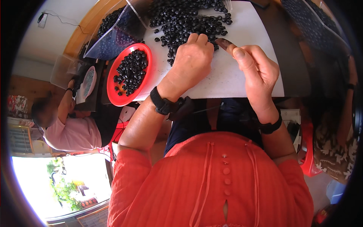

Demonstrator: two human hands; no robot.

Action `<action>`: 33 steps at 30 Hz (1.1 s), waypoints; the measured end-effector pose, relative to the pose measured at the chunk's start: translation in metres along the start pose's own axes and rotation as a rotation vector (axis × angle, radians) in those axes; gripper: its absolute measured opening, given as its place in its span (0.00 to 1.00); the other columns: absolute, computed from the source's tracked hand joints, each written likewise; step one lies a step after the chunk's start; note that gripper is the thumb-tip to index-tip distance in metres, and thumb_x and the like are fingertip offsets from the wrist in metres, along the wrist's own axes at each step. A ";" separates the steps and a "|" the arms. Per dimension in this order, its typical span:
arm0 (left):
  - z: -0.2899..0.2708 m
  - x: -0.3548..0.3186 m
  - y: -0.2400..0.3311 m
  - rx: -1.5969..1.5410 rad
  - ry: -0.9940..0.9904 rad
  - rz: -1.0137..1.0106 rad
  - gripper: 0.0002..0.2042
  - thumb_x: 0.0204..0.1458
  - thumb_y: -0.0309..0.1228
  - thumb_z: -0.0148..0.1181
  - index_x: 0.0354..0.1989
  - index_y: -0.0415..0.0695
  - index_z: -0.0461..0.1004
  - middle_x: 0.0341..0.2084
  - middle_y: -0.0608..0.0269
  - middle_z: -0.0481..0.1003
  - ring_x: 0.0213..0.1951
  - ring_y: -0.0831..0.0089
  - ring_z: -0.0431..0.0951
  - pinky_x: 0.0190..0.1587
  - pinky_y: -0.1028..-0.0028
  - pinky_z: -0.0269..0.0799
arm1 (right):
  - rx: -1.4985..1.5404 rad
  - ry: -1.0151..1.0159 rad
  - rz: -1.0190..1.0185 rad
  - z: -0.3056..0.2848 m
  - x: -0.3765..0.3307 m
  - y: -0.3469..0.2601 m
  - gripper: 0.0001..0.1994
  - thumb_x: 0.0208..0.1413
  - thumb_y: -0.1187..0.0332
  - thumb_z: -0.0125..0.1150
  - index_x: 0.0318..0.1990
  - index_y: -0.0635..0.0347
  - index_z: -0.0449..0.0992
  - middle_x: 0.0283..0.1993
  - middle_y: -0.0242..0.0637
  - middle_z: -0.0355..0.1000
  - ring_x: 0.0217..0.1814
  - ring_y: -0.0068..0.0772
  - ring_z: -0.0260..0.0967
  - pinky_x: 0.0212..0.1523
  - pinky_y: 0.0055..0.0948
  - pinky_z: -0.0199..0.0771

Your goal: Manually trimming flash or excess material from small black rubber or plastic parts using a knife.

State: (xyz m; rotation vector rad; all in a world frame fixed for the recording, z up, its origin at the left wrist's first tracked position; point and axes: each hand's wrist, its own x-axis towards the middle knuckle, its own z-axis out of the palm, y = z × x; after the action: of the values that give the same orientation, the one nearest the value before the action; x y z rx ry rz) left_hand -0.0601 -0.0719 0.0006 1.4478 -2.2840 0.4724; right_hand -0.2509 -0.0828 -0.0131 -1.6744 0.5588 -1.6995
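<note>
The left hand point(192, 55) curls at the near edge of the dark pieces point(185, 24) piled on the white board point(245, 81), its grip hidden; the right hand point(261, 70) pinches a small blade point(224, 43). Any print on the left wall panel point(20, 140) is unreadably small.

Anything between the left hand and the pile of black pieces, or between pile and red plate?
Nothing visible blocks either. The left hand is right at the near edge of the pile of black pieces; between pile and red plate lies flat white board.
</note>
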 end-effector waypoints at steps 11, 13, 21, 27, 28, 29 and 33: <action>-0.019 -0.031 0.010 -0.212 0.003 -0.100 0.09 0.45 0.20 0.68 0.37 0.39 0.79 0.34 0.55 0.76 0.41 0.51 0.77 0.42 0.58 0.77 | -0.053 -0.039 0.051 0.002 0.001 -0.001 0.10 0.64 0.70 0.68 0.32 0.67 0.81 0.24 0.29 0.76 0.22 0.12 0.59 0.22 0.19 0.60; -0.018 -0.033 0.009 -0.202 -0.001 -0.113 0.10 0.45 0.19 0.68 0.37 0.39 0.79 0.34 0.54 0.76 0.42 0.51 0.77 0.43 0.58 0.77 | -0.086 -0.052 0.016 0.007 0.000 0.001 0.11 0.64 0.70 0.68 0.31 0.67 0.80 0.23 0.30 0.74 0.22 0.13 0.59 0.22 0.21 0.60; -0.039 -0.053 0.005 -1.354 0.086 -0.772 0.11 0.60 0.23 0.63 0.49 0.33 0.81 0.34 0.59 0.79 0.33 0.71 0.77 0.35 0.73 0.73 | -0.247 -0.135 -0.056 0.013 -0.001 0.006 0.13 0.62 0.68 0.70 0.27 0.63 0.76 0.19 0.35 0.66 0.18 0.26 0.59 0.21 0.28 0.60; -0.035 -0.070 0.012 -1.800 0.292 -0.740 0.11 0.64 0.20 0.59 0.53 0.29 0.78 0.37 0.54 0.80 0.33 0.73 0.77 0.32 0.74 0.72 | -0.454 -0.234 -0.121 0.016 -0.003 0.005 0.16 0.59 0.64 0.71 0.24 0.60 0.73 0.19 0.36 0.67 0.17 0.36 0.63 0.21 0.35 0.61; -0.033 -0.072 0.013 -1.803 0.299 -0.741 0.11 0.64 0.20 0.59 0.53 0.29 0.78 0.37 0.54 0.80 0.33 0.73 0.77 0.32 0.74 0.72 | -0.461 -0.242 -0.110 0.017 -0.003 0.004 0.17 0.59 0.63 0.72 0.23 0.60 0.72 0.19 0.36 0.67 0.17 0.36 0.63 0.21 0.35 0.61; -0.030 -0.073 0.013 -1.825 0.309 -0.736 0.11 0.64 0.20 0.58 0.52 0.29 0.78 0.38 0.53 0.81 0.34 0.73 0.78 0.32 0.74 0.73 | -0.470 -0.248 -0.099 0.017 -0.002 0.004 0.17 0.59 0.63 0.72 0.23 0.59 0.72 0.19 0.36 0.67 0.18 0.37 0.63 0.21 0.35 0.62; -0.031 -0.073 0.019 -1.817 0.295 -0.783 0.11 0.65 0.20 0.57 0.52 0.30 0.78 0.39 0.51 0.81 0.35 0.71 0.79 0.34 0.73 0.77 | -0.470 -0.268 -0.120 0.016 -0.003 0.007 0.17 0.59 0.63 0.72 0.23 0.59 0.72 0.19 0.36 0.67 0.17 0.36 0.63 0.21 0.35 0.62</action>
State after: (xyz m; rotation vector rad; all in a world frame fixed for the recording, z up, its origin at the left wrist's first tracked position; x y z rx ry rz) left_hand -0.0441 0.0072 -0.0102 0.8528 -0.8483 -1.2075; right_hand -0.2337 -0.0830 -0.0184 -2.2664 0.7826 -1.4605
